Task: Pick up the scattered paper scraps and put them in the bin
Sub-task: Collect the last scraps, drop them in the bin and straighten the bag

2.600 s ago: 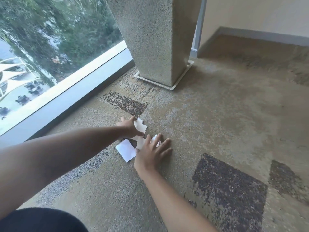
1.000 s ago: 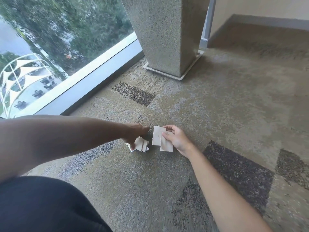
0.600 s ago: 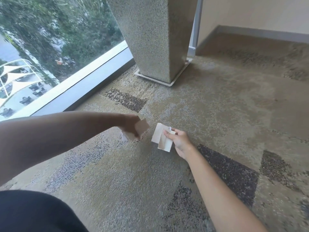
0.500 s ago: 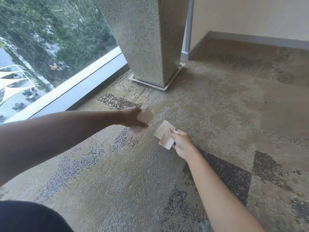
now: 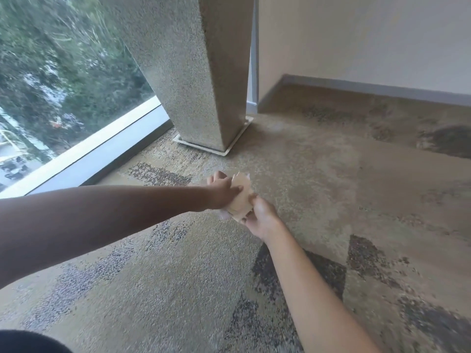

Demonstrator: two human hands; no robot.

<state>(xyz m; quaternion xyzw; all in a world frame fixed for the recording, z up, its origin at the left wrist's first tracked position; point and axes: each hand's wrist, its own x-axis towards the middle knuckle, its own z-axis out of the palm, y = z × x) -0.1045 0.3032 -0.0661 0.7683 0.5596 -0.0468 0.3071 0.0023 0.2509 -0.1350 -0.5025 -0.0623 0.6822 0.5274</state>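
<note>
Left hand and right hand meet above the carpet, both gripping one bundle of paper scraps held between them. Left fingers curl over the bundle's top; right pinches its lower edge. Pillar stands beyond the hands.

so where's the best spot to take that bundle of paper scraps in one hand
Probably the lower end of the paper scraps, from the right. The right hand already pinches that end, while the left hand covers the bundle's left side. The sheets lie flat together, so a thumb-over grip across their faces should hold them.
</note>
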